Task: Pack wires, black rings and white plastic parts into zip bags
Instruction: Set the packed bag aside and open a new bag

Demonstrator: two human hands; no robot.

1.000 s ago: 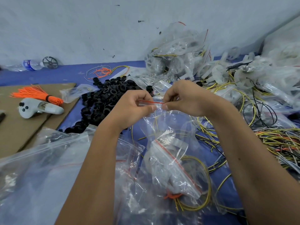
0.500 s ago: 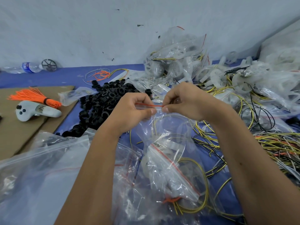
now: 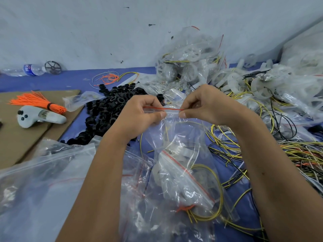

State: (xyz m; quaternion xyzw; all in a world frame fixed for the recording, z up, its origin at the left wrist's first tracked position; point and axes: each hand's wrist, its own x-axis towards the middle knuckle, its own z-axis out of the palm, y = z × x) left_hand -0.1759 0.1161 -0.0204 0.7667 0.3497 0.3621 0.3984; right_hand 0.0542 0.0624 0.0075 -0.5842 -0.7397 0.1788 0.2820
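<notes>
both hands are up at the mouth of a clear zip bag (image 3: pixel 176 135), the left hand (image 3: pixel 139 117) pinching one end of its red seal strip and the right hand (image 3: pixel 206 107) pinching the other, the strip pulled straight between them. the bag hangs from that grip over the blue bench (image 3: pixel 73 79), with a yellow wire and something pale showing faintly through the plastic. this one looks loaded and at the sealing step, though whether the strip is pressed closed cannot be told from here. below it lies a filled bag (image 3: pixel 185 186) with a wire coil and white plastic parts inside, so at least one pack looks done. more bagged sets sit in the heap by the wall (image 3: pixel 188 56). plenty is left: a big pile of black rings (image 3: pixel 108 112) just beyond the left hand, loose wires (image 3: pixel 262 147) tangled to the right, loose white plastic parts (image 3: pixel 262 88) further back, and empty bags (image 3: pixel 43 180) in the near left corner. well short of finished, by the look of it.
</notes>
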